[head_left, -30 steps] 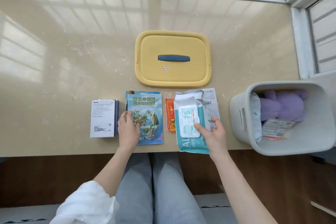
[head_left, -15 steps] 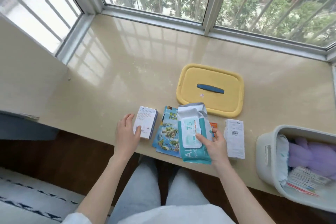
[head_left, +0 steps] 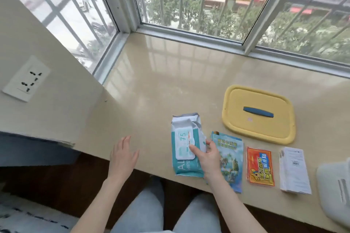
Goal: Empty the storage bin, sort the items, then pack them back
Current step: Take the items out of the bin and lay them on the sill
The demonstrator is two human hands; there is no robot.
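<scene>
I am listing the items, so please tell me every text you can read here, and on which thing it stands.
"75": on the flap of the wipes pack.
"AL" and "WIPE": low on that pack, the rest hidden by the right hand.
Chinese title on the brochure: too blurred to read.
Chinese characters on the red packet: blurred.
Print on the white box: too small.

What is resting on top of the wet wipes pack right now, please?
Only the right hand, thumb on the flap, fingers round the right edge of the wet wipes pack. The hand covers that edge, so what lies beneath it cannot be seen.
</scene>
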